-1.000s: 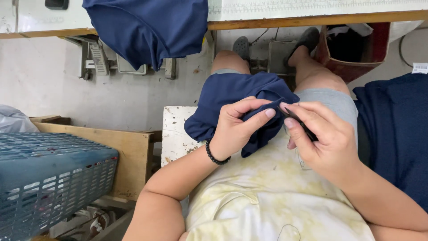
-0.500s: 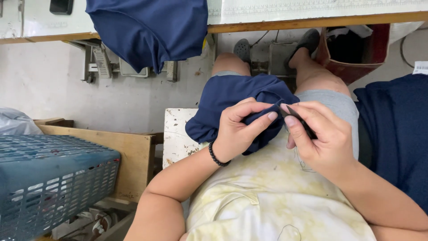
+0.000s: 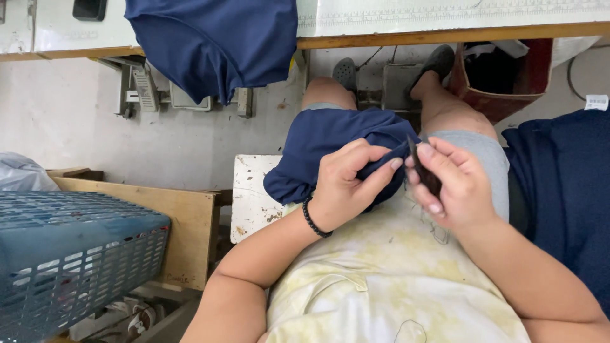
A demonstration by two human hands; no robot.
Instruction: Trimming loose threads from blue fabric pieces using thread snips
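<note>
- The navy garment piece (image 3: 324, 143) lies bunched on the person's lap at the centre of the frame, draped over the left thigh; a pulled-out edge runs roughly left to right toward the point where the two hands meet.
- The left hand (image 3: 346, 184) holds that edge, fingers curled over the fabric and forefinger stretched along it toward the right of the frame.
- The right hand (image 3: 448, 184) sits just beside it, right of centre, closed around a small dark tool (image 3: 424, 168) whose kind cannot be told; the tool's long axis runs up and down, its upper tip touching the stretched edge.
- The cloth thus lies left of the tool, and the left hand is nearer its bulk.
- A black bead bracelet (image 3: 313, 219) circles the left wrist.
- Another navy cloth (image 3: 216, 44) hangs from the wooden table edge (image 3: 445, 35) at upper left.
- A blue plastic basket (image 3: 70, 254) fills the lower left.
</note>
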